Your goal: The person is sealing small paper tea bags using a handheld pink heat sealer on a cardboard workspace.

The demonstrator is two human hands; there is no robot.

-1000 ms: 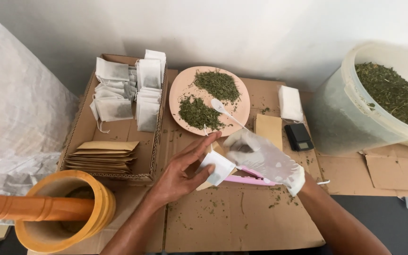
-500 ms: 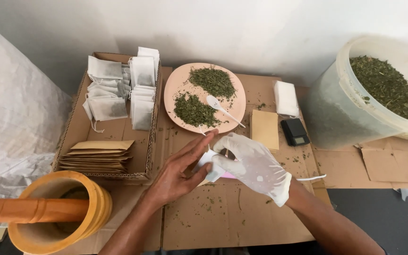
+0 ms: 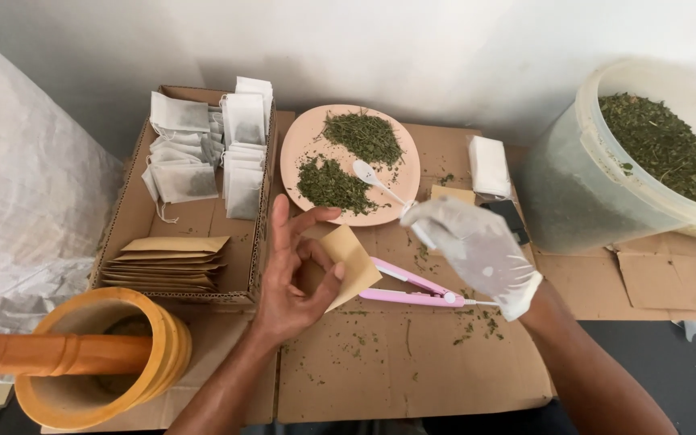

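Between thumb and fingers of the bare left hand, a small tan paper envelope is pinched by its lower corner and held tilted above the cardboard sheet. Half a second ago no envelope was seen; a small white sachet was being handled between both hands at the same spot. The sachet is no longer visible, so it is judged to have been slipped inside the envelope, though this cannot be confirmed from the view.

The gloved right hand has been lifted away from the left and is now seen near the rim of the pink plate, loosely curled. Whether anything is held in it cannot be told; its fingertips lie close to the handle of the white spoon.

Just beneath the envelope, a pink clamp-type sealer is lying flat on the cardboard. Two heaps of dried green herb are noted on the plate, with loose flakes scattered over the cardboard.

Further out, a cardboard box is recorded at left, holding filled white sachets at the back and a stack of tan envelopes at the front. A wooden mortar with pestle is at lower left; a plastic bucket of herb at right.
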